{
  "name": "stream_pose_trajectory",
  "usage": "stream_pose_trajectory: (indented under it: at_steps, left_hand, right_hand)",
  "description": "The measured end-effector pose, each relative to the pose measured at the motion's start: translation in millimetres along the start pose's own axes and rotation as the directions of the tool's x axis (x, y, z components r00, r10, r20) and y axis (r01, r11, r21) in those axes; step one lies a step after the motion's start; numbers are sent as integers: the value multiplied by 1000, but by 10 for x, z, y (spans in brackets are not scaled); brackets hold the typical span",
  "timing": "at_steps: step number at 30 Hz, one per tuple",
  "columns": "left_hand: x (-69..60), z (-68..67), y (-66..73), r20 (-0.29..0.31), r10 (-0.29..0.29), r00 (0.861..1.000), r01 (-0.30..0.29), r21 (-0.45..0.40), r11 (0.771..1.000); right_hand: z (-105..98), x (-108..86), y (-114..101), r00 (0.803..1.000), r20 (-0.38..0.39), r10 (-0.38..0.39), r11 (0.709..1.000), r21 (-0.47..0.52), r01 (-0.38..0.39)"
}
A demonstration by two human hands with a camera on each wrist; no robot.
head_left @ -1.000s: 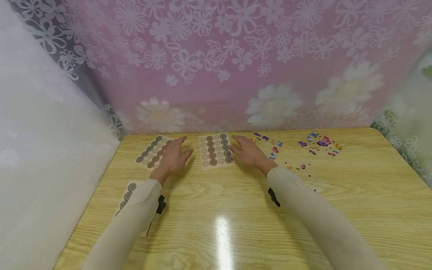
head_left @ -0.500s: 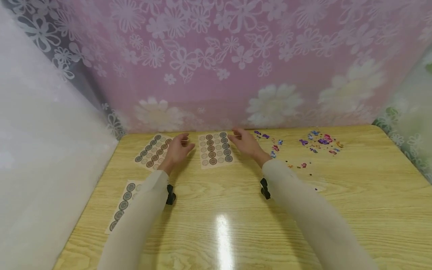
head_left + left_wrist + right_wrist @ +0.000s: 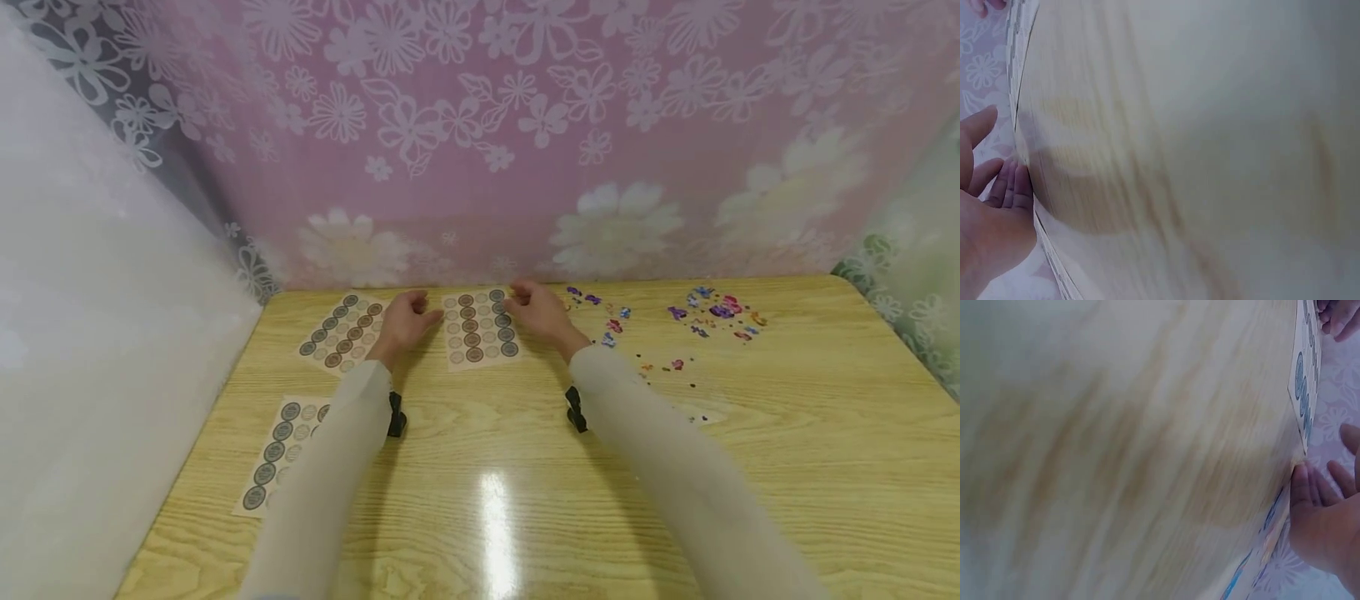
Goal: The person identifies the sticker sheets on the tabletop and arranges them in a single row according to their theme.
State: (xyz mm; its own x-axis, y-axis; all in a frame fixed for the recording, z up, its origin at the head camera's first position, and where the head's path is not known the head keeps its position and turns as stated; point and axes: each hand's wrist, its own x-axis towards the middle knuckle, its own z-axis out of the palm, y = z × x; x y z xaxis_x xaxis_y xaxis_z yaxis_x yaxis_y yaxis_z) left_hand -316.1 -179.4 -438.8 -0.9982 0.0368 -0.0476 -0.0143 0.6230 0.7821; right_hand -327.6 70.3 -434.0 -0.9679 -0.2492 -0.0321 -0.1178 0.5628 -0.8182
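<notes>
A beige sheet of round stickers (image 3: 482,332) lies flat near the back of the table, its circles in dark, brown and pale rows. My left hand (image 3: 405,321) is just left of this sheet, the thumb pointing toward its edge. At the sheet's right edge is my right hand (image 3: 542,312), overlapping its upper right corner in the head view. In the left wrist view the fingers (image 3: 1010,187) are loosely bent with their tips down by the table. The right wrist view shows the fingertips (image 3: 1302,475) at the tabletop near the sheet's corner. Neither hand visibly grips anything.
Another sticker sheet (image 3: 343,332) lies tilted behind my left hand, and a third (image 3: 273,450) is partly under my left sleeve. To the right, colourful small stickers (image 3: 722,311) and more bright pieces (image 3: 613,325) spread over the wooden table (image 3: 480,442). A flowered pink curtain (image 3: 465,208) hangs behind.
My left hand has moved right, closer to the middle sheet. My right hand has shifted slightly left and toward the back, to the sheet's right edge. The sheets stay in place.
</notes>
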Motion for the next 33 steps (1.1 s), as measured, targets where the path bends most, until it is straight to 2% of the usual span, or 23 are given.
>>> stream_pose_trajectory:
  at_steps: [11,15,19,25,33]
  left_hand:
    - [74,27,49,-20,3,1000,-2,42,999]
    - [75,46,62,-6,-30,1000,30,14,999]
    - [77,68,73,-22,-54,998,54,18,998]
    - [100,106,76,-58,-64,996,67,55,996]
    - [141,94,88,-29,-75,997,76,41,996]
  right_hand:
    - [65,61,-122,997,-25,75,990,-118,-78]
    - [64,78,-132,995,-11,96,987,-128,-97]
    - [65,98,-155,996,-4,88,982,-168,-87]
    - [100,163,-165,998,-26,53,939,-338,-58]
    - [124,213,-159,999,-11,30,878,-477,-31]
